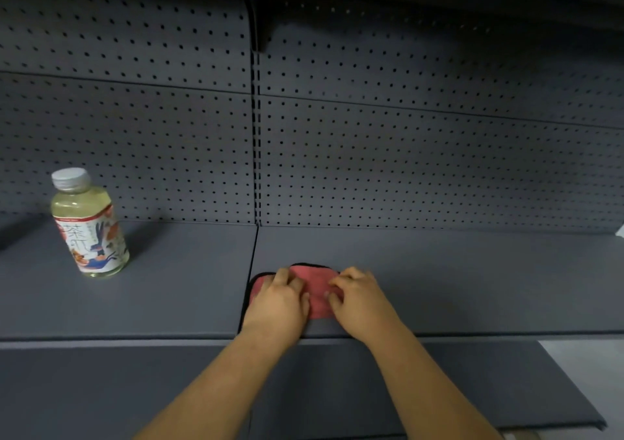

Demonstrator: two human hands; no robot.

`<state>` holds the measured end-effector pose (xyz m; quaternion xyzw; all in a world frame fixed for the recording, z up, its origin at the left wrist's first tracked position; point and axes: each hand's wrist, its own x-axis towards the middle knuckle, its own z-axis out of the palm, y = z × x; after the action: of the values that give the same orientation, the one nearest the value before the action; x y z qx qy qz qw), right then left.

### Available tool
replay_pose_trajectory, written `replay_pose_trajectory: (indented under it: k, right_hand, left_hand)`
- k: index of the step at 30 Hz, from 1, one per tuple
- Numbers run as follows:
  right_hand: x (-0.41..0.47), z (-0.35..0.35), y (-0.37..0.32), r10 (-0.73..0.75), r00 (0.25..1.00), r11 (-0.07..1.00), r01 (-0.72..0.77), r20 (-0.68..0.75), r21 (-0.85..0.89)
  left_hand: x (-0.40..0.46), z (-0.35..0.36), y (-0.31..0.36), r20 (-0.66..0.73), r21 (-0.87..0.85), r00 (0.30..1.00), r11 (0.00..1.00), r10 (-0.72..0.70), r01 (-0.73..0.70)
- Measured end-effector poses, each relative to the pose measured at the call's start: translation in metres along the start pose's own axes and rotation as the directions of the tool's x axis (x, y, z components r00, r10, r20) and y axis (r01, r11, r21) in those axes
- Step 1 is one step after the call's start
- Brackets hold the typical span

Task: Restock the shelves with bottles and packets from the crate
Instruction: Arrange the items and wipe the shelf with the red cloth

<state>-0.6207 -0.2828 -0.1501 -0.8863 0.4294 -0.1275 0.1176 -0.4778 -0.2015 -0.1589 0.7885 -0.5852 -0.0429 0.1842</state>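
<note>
On the grey metal shelf (439, 270), just right of the seam between its two panels, lies a flat red packet with a dark edge (317, 291), and both hands are on it. The left hand (280, 301) covers the packet's left part, its fingers (287, 279) curled down onto the red surface with the knuckles raised; a strip of the packet shows just left of those fingers, reaching almost to the seam. The right hand (361, 301) covers the packet's right part, its fingers (337, 287) likewise bent, tips pressing on the red surface near the packet's middle. Between the two sets of fingertips a bare patch of red stays visible, and the packet's far rim shows just beyond them. Whether either hand actually pinches the packet or only presses it flat, I cannot tell; the thumbs are partly hidden. Both bare forearms reach up from the lower edge of the view, over a lower shelf (101, 389) in the same grey.

Well to the left of the left fingers, on the neighbouring panel, a tea bottle (89, 226) stands upright and apart from everything else. It holds pale yellowish liquid, has a white cap and a label printed with red and blue figures. Beyond the fingers rises the pegboard back panel (405, 152), grey and dotted with holes.
</note>
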Motion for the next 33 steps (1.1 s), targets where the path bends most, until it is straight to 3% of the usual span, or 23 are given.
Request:
replay_pose_trajectory:
  k: [7, 14, 21, 29, 33]
  right_hand:
    - [-0.005, 0.001, 0.002, 0.030, 0.999, 0.999, -0.029, 0.038, -0.033]
    - [-0.024, -0.008, 0.013, 0.112, 0.992, 0.993, -0.110, 0.063, -0.039]
    - [-0.010, -0.006, 0.021, 0.103, 0.991, 0.995, -0.104, 0.083, 0.002]
    - [-0.014, -0.007, 0.020, 0.115, 0.992, 0.993, -0.116, 0.058, 0.007]
    - [-0.023, -0.014, -0.019, 0.036, 0.997, 0.997, -0.031, -0.075, 0.069]
  left_hand:
    - [0.011, -0.008, -0.018, 0.102, 0.003, 0.991, 0.996, 0.086, -0.087]
    - [-0.003, -0.006, -0.011, 0.101, -0.054, 0.988, 0.992, 0.119, -0.114]
    - [-0.015, -0.007, -0.008, 0.102, -0.080, 0.994, 0.996, 0.046, -0.038]
    - [-0.025, -0.008, -0.010, 0.097, -0.125, 0.993, 0.990, 0.073, -0.061]
    - [-0.040, -0.035, -0.031, 0.027, -0.091, 0.997, 0.993, 0.079, -0.076]
